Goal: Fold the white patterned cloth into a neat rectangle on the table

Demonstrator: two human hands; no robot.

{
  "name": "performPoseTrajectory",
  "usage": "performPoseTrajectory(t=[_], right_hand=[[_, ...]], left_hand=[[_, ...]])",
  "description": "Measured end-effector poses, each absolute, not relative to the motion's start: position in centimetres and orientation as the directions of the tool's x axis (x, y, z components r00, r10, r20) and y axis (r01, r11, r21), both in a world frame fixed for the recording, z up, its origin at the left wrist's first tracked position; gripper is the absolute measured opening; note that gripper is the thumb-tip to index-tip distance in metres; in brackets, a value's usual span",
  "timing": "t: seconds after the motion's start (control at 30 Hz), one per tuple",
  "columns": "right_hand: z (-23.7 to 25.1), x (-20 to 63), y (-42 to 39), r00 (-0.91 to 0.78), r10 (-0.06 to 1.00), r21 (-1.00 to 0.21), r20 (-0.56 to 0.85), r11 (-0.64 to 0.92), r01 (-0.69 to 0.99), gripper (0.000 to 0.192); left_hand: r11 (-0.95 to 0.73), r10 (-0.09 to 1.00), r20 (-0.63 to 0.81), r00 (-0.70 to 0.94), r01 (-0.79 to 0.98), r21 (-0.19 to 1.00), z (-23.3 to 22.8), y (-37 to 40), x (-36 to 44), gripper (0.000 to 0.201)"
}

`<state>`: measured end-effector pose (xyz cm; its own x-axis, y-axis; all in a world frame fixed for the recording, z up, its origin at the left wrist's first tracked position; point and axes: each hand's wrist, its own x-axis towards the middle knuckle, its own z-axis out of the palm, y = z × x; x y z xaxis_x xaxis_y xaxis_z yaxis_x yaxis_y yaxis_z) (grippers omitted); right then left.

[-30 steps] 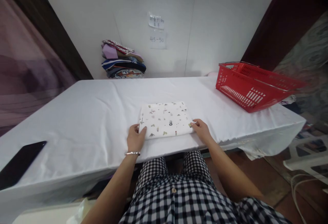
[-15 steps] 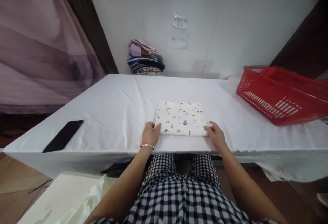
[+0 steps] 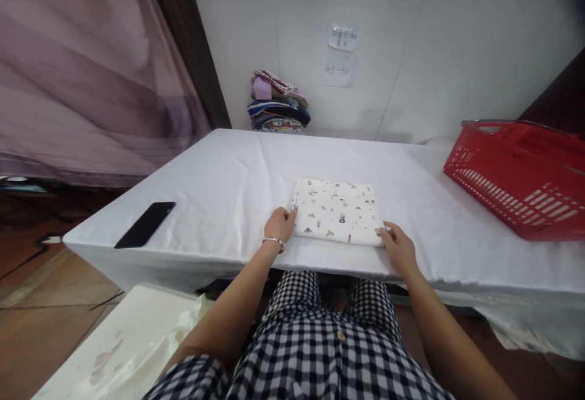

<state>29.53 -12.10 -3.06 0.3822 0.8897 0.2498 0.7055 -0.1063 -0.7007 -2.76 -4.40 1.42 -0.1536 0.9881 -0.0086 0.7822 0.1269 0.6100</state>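
Note:
A folded white cloth (image 3: 336,211) printed with small plants and figures lies flat on the white-covered table, close to its front edge. At its left side, my left hand (image 3: 280,226) grips the edge, thumb on top and the other fingers partly hidden; a silver bracelet (image 3: 273,240) circles that wrist. My right hand (image 3: 400,247) pinches the near right corner between thumb and fingers. The cloth forms a neat rectangle with its layers stacked.
A black phone (image 3: 145,224) lies on the table (image 3: 219,186) at the left. The red basket (image 3: 521,174) stands at the right. Folded fabrics (image 3: 278,104) are piled against the back wall, left of paper labels (image 3: 339,71). Below left is a white surface (image 3: 137,327) with plastic on it.
My view has turned slightly left, so everything appears further right. Both hands stay at the folded cloth's sides, and the cloth looks the same.

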Motion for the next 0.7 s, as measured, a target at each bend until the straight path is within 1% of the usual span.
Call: performPoseTrajectory(t=[0.13, 0.2, 0.3, 0.4, 0.53, 0.7], right_hand=[[-2.9, 29.4, -12.1, 0.381, 0.890, -0.693, 0.249, -0.111, 0.712, 0.051], [-2.9, 29.4, -12.1, 0.382, 0.891, -0.690, 0.246, -0.116, 0.714, 0.050], [-2.9, 29.4, -12.1, 0.383, 0.891, -0.686, 0.242, -0.122, 0.717, 0.049], [-2.9, 29.4, -12.2, 0.386, 0.891, -0.690, 0.237, -0.125, 0.713, 0.050], [-2.8, 29.3, -12.2, 0.388, 0.893, -0.688, 0.226, -0.136, 0.713, 0.050], [-2.8, 29.3, -12.2, 0.384, 0.892, -0.671, 0.237, -0.135, 0.729, 0.051]], left_hand=[[0.127, 0.989, -0.005, -0.151, 0.816, 0.564, 1.9, -2.3, -2.2, 0.040], [0.112, 0.992, -0.013, -0.124, 0.839, 0.533, 1.9, -1.4, -1.8, 0.038], [0.119, 0.993, -0.065, -0.099, 0.855, 0.505, 1.6, -0.4, -1.6, 0.032], [0.151, 0.988, -0.108, -0.110, 0.842, 0.518, 1.4, -0.2, -1.7, 0.033], [0.167, 0.985, -0.118, -0.123, 0.832, 0.529, 1.5, -0.2, -1.8, 0.033], [0.155, 0.988, -0.091, -0.125, 0.817, 0.555, 1.9, 0.8, -1.6, 0.038]])
